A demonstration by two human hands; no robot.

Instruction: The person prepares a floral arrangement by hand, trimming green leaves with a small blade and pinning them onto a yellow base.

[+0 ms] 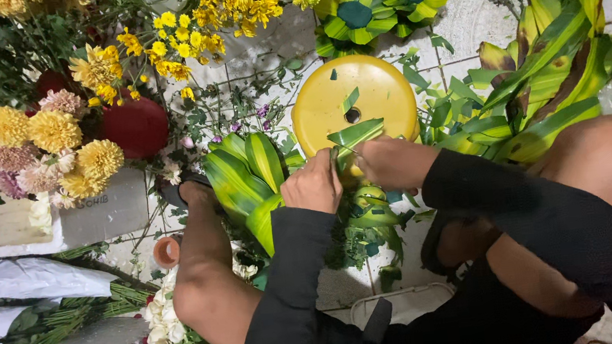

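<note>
**Folding a striped leaf over the yellow stool**

Both hands meet at the near edge of a round yellow stool (351,98). The left hand (313,185) is clenched around the lower part of a green-and-yellow striped leaf (354,136), knuckles up. The right hand (389,161) pinches the same leaf from the other side, where it bends into a fold. The leaf lies between the hands and just above them, its tip resting on the stool's seat.

Just below the hands sits a half-made leaf rosette (371,207), with cut scraps around it. Left of the left hand lie more striped leaves (245,175). Well beyond the hands, two finished rosettes (383,2) rest on the tiled floor (473,18). Right of the right hand stands a leafy plant (555,67). Far left are yellow and pink chrysanthemums (49,140) in a white foam block (107,214).

To fold well, I judge the crease should run square across the stripes, with the left hand keeping the base steady while the right presses the bend flat. Too hard a pinch could split the leaf along its veins.
</note>
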